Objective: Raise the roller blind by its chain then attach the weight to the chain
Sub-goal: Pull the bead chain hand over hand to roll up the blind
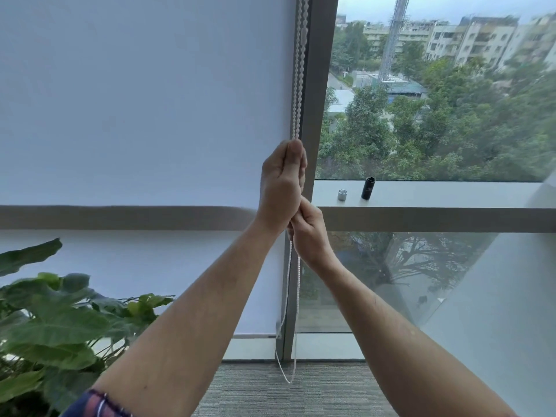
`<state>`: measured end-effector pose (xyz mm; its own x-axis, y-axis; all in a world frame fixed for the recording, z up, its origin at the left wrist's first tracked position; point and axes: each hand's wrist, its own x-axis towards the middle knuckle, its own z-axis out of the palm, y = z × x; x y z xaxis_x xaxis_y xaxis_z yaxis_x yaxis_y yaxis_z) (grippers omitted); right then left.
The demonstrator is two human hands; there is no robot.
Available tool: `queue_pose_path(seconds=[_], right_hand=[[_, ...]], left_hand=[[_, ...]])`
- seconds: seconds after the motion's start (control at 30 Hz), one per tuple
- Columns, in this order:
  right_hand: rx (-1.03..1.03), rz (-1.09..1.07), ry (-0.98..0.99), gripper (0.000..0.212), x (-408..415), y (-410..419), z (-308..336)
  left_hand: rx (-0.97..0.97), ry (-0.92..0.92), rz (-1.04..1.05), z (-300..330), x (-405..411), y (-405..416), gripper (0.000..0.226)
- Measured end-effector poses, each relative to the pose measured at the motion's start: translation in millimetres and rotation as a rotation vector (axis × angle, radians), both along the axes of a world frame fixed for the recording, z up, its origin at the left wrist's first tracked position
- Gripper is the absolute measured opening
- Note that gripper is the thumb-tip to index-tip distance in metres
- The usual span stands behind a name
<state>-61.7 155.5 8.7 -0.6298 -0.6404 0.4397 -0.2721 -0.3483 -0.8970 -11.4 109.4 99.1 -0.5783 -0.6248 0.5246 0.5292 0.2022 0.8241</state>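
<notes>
A white roller blind [144, 115] covers the left window pane, and its bottom bar [255, 336] hangs just above the floor. A white bead chain [298, 85] runs down beside the grey window post. My left hand [281, 185] is closed around the chain at chest height. Directly below it, my right hand [310, 233] grips the same chain. The chain's loop [288, 377] dangles to the carpet. On the sill to the right stand a black cylinder [368, 188] and a small silver cap [342, 195]; I cannot tell which is the weight.
A large-leafed green plant [51, 320] fills the lower left corner. The grey window post [316, 100] separates the blind from a bare glass pane [436, 100] showing trees and buildings. Grey carpet [255, 392] lies below.
</notes>
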Motion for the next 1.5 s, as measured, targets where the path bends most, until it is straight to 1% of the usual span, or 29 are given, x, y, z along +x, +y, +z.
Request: queue_pose_path(seconds=[0.03, 0.13, 0.23, 0.33, 0.4, 0.43, 0.5, 0.57, 0.63, 0.7, 0.8, 0.87, 0.97, 1.07, 1.1, 1.13, 1.23, 1.27, 1.33, 1.4, 1.43, 1.5], right_hand=[[0.004, 0.024, -0.001, 0.034, -1.3, 2.3, 2.9], [-0.043, 0.027, -0.018, 0.015, -9.0, 9.2, 22.6], [-0.185, 0.045, -0.112, 0.028, -17.2, 9.4, 60.4], [-0.26, 0.021, -0.082, 0.038, -15.9, 3.0, 111.2], [-0.319, 0.055, -0.033, 0.044, -11.5, -1.6, 141.3], [-0.333, 0.08, -0.005, 0.044, -7.9, -4.4, 151.8], [-0.308, 0.109, 0.007, 0.038, 2.5, -11.4, 161.1], [-0.244, 0.066, -0.029, 0.036, 12.0, -16.6, 157.5], [-0.245, 0.009, -0.025, 0.038, 15.7, -18.6, 148.4], [-0.256, 0.022, -0.007, 0.037, 14.6, -17.5, 143.6], [-0.229, 0.018, -0.007, 0.037, 12.1, -12.3, 130.4], [-0.193, -0.002, -0.005, 0.04, 10.8, -9.5, 111.7], [-0.127, -0.041, -0.006, 0.039, 8.7, -3.3, 81.6], [-0.12, -0.074, -0.033, 0.039, 6.5, 3.8, 58.3], [-0.121, -0.093, -0.027, 0.039, 5.7, 5.6, 52.3], [-0.121, -0.113, -0.012, 0.038, 5.2, 6.9, 47.2], [-0.112, -0.157, 0.032, 0.038, 5.1, 6.6, 36.9], [-0.103, -0.155, 0.031, 0.037, 6.0, 5.7, 34.4], [-0.081, -0.129, 0.018, 0.038, 7.9, 2.3, 28.4], [-0.06, -0.094, 0.012, 0.039, 10.4, -1.3, 21.2], [-0.05, -0.085, 0.013, 0.039, 11.2, -3.1, 17.7], [-0.029, -0.087, 0.017, 0.04, 12.1, -5.0, 11.9]], left_hand=[[0.0, 0.005, 0.017, -1.7, 0.0, -1.2, 0.038], [-0.03, 0.012, 0.078, -3.8, -0.3, -5.4, 0.037], [-0.041, 0.022, 0.096, -6.3, 0.1, -5.9, 0.037], [-0.063, 0.038, 0.118, -8.3, -1.6, -2.4, 0.037], [-0.045, 0.025, 0.109, -14.0, -2.9, -0.8, 0.038], [-0.034, 0.006, 0.108, -18.7, -2.7, -0.9, 0.04], [-0.019, -0.032, 0.105, -28.1, -1.6, -1.7, 0.041], [-0.011, -0.043, 0.112, -34.6, -0.3, -3.6, 0.04], [-0.024, -0.056, 0.121, -36.9, 0.6, -6.5, 0.041], [-0.055, -0.073, 0.13, -40.7, 1.3, -8.3, 0.043], [-0.135, -0.113, 0.123, -55.3, 5.4, -7.6, 0.044], [-0.205, -0.156, 0.121, -70.3, 9.0, -7.1, 0.04], [-0.266, -0.266, 0.043, -95.7, 15.8, -9.8, 0.025], [-0.339, -0.358, -0.077, -105.1, 23.6, -18.3, 0.027], [-0.359, -0.364, -0.075, -101.7, 25.4, -21.6, 0.029], [-0.338, -0.341, -0.054, -95.7, 26.2, -25.3, 0.03], [-0.069, -0.183, 0.026, -54.5, 28.7, -29.0, 0.029], [-0.025, -0.135, 0.027, -36.8, 28.2, -27.9, 0.03], [-0.041, -0.069, -0.022, -0.4, 24.1, -23.0, 0.033], [-0.103, -0.03, -0.089, 29.2, 16.1, -14.2, 0.034], [-0.114, -0.014, -0.107, 38.5, 11.5, -9.2, 0.035], [-0.067, -0.001, -0.099, 44.4, 3.4, -1.5, 0.037]])
